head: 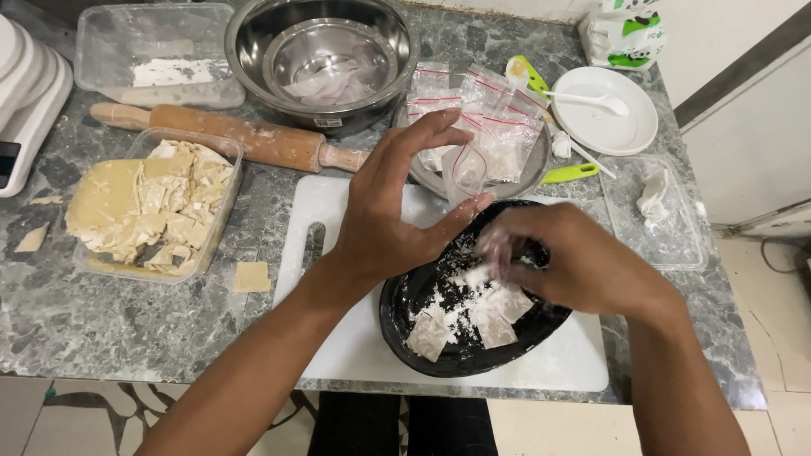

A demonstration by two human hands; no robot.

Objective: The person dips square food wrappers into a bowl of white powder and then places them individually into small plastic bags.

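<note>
At the far left edge a white scale (29,101) is cut off by the frame. Beside it on the grey marble tabletop (101,312) stands a clear plastic box (160,55) with a smear of flour on its floor, and nearer, a second clear tub (152,207) heaped with beige dough scraps. A wooden rolling pin (236,135) lies between the two, and a loose dough square (251,276) sits on the stone near the tub. Further right at the far side, a steel bowl (321,63) nests a smaller steel bowl holding something pale that is hard to make out.

A white cutting board (338,338) carries a black oval tray (460,308) with flour-dusted dough squares (473,317) in it. The left hand (393,207) hovers at the tray's far left rim, thumb and fingers pinching a small clear zip bag (465,173) upright. The right hand (562,257) reaches into the tray from the right, fingers curled down on the floured pieces; the fingertips are blurred, so whether they grip a piece cannot be told. The bag stands just beside that hand, to its far left.

Behind the bag, a steel plate (528,165) holds a pile of empty zip bags (481,110). To the right lie green-handled tongs (557,173), a white plate (612,114) with a white spoon (591,100), a clear lid (659,215) with a crumpled scrap, and a green-and-white packet (625,34) cut off at the top.
</note>
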